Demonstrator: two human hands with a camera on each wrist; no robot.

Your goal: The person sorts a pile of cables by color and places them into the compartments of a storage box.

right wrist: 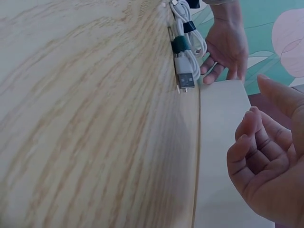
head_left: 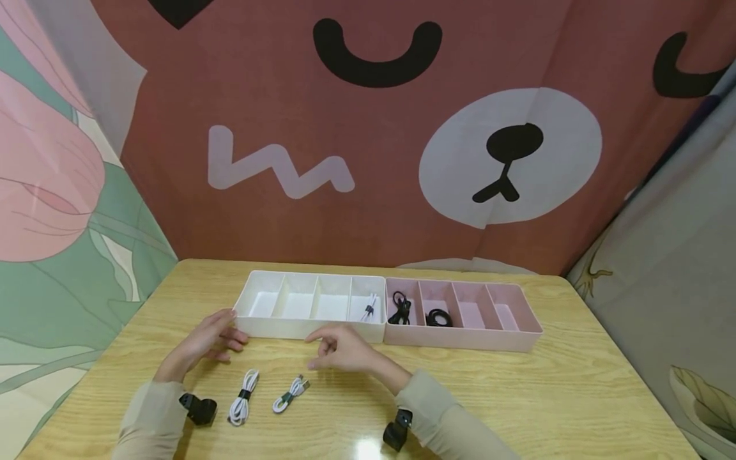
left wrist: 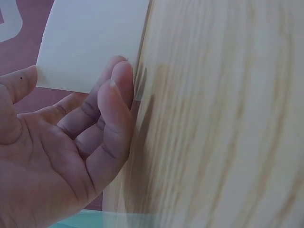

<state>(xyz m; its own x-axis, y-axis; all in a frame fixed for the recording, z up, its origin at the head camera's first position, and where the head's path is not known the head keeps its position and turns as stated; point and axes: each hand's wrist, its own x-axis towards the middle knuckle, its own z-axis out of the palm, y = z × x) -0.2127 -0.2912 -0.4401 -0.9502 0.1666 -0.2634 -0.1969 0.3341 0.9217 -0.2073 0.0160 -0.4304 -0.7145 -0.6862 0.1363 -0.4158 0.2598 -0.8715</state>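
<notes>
My left hand [head_left: 206, 338] is at the near left corner of the white divided organizer box [head_left: 310, 328], its fingertips against the box's end. In the left wrist view the thumb touches the box's edge, and the other fingers bend loosely near the tabletop. Just in front of the same box hovers my right hand [head_left: 345, 348], fingers loosely bent and nothing in them. Two bundled white cables lie on the table between my forearms: a longer one with a black tie [head_left: 244, 395] and a USB cable with a green tie [head_left: 290, 393].
A pink divided organizer box [head_left: 466, 337] adjoins the white one on the right. Two of its compartments hold a black cable [head_left: 400, 309] and a coiled black cable [head_left: 439, 317]. A white cable [head_left: 370, 308] lies in the white box's rightmost compartment. Printed curtains [head_left: 345, 223] surround the wooden table [head_left: 575, 396].
</notes>
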